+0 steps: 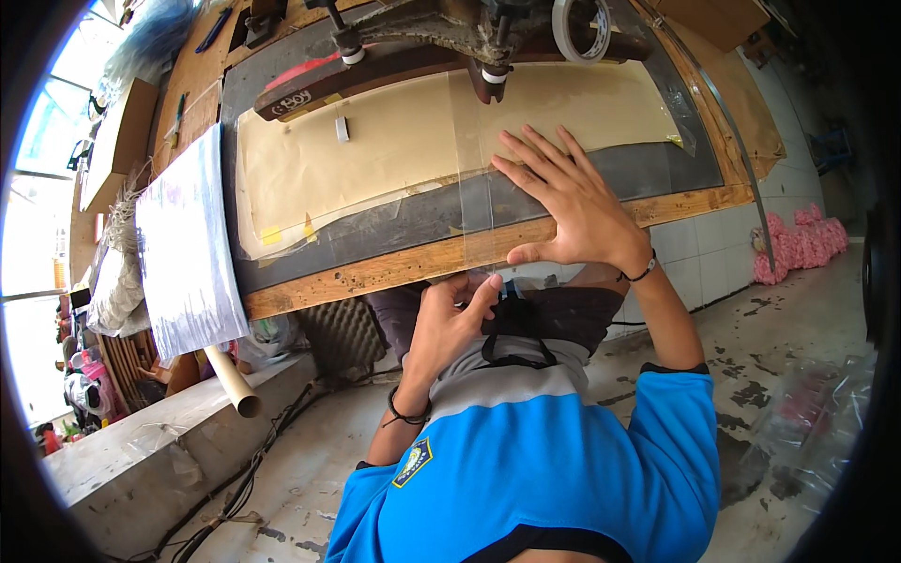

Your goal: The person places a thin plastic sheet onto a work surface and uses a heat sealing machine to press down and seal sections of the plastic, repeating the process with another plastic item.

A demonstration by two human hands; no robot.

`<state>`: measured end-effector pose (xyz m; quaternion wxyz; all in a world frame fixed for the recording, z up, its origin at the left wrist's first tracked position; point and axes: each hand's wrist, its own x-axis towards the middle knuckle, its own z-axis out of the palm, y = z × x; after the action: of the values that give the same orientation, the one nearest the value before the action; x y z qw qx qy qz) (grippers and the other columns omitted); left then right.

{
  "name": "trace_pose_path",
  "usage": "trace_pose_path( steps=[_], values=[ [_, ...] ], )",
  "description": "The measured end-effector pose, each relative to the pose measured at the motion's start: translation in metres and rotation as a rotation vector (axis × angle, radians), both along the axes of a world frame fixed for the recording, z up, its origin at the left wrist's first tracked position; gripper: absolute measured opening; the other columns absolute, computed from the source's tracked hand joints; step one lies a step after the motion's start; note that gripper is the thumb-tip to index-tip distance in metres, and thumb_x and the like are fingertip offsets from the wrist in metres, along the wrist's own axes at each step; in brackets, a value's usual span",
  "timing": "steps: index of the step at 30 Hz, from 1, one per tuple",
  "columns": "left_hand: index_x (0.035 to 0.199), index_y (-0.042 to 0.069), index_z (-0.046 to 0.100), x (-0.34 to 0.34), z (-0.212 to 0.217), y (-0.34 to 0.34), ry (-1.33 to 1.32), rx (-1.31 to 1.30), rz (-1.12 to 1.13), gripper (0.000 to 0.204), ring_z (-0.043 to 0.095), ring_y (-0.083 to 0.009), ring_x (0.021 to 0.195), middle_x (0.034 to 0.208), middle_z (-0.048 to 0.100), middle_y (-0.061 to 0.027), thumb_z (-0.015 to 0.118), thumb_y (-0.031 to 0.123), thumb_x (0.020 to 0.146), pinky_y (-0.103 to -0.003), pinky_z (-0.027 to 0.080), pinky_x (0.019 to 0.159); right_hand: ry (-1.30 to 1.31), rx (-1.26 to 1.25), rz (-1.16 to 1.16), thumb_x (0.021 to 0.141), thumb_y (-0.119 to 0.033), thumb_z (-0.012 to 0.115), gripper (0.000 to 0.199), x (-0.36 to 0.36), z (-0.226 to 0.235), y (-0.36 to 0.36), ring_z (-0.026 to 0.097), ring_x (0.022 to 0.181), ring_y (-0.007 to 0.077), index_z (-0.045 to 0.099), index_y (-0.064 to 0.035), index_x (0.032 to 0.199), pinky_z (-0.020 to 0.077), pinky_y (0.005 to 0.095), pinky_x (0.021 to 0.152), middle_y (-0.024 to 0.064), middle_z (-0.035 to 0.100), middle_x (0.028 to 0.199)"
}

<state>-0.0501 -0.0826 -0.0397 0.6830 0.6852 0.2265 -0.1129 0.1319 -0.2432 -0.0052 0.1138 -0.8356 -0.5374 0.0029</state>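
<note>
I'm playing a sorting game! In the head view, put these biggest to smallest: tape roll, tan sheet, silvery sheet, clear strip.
Largest to smallest, as they look here:
1. Tan sheet
2. Silvery sheet
3. Clear strip
4. Tape roll

The right hand is spread with its back facing up, fingers fanned and stretched away from the body, thumb pointing left. The right forearm reaches in from the lower right. The left hand sits lower and closer to the body, fingers curled, thumb bent toward them; its fingertips are partly hidden. The left forearm slants up from the lower left.
</note>
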Motion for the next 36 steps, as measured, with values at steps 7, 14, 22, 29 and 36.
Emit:
trace_pose_path(
  steps=[7,14,22,29,36],
  values=[
    [0.104,-0.004,0.072,-0.012,-0.006,0.0,-0.206,-0.16,-0.031,0.031,0.065,-0.0106,0.073,0.08,0.071,-0.0081,0.061,0.025,0.102,-0.025,0.051,0.065,-0.012,0.048,0.017,0.077,-0.077,0.063,0.101,0.002,-0.001,-0.002,0.025,0.151,0.0321,0.042,-0.013,0.152,0.0141,0.056,0.124,0.0134,0.034,0.16],
    [0.087,-0.001,0.064,-0.021,0.008,0.003,-0.547,-0.137,-0.09,0.026,0.066,-0.0196,0.081,0.09,0.07,-0.011,0.054,0.018,0.103,-0.03,0.052,0.069,0.178,-0.056,0.056,0.084,-0.06,0.068,0.087,-0.014,0.03,-0.018,0.032,0.148,0.0338,0.047,-0.0046,0.147,0.0218,0.0528,0.122,0.0161,0.039,0.157],
    [0.071,0.002,0.046,-0.012,0.046,0.018,-0.76,-0.109,-0.115,0.035,0.069,-0.0291,0.09,0.11,0.071,-0.0227,0.053,0.027,0.095,-0.038,0.054,0.08,0.111,0.1,0.206,0.085,-0.052,0.07,0.077,-0.024,0.091,0.002,0.044,0.14,0.0345,0.05,-0.0084,0.146,0.0302,0.0543,0.118,0.015,0.05,0.15],
    [0.087,0.0,0.052,0.002,0.092,0.025,-0.8,-0.324,0.062,0.025,0.069,-0.0277,0.094,0.105,0.072,-0.0201,0.06,0.023,0.094,-0.04,0.053,0.092,0.35,0.478,0.313,0.084,-0.035,0.078,0.03,-0.013,0.112,0.039,0.061,0.08,0.0237,0.071,-0.0084,0.094,0.0475,0.04,0.088,0.0039,0.069,0.087],
    [0.115,-0.011,0.057,0.004,0.138,0.022,-0.665,-0.108,0.113,0.025,0.073,-0.0271,0.094,0.095,0.073,-0.0236,0.048,0.009,0.103,-0.034,0.057,0.085,0.525,0.716,0.071,0.089,-0.013,0.074,0.013,-0.026,0.133,0.044,0.054,0.066,0.011,0.068,-0.0029,0.084,0.0416,0.0261,0.062,0.0029,0.063,0.072]
  ],
)
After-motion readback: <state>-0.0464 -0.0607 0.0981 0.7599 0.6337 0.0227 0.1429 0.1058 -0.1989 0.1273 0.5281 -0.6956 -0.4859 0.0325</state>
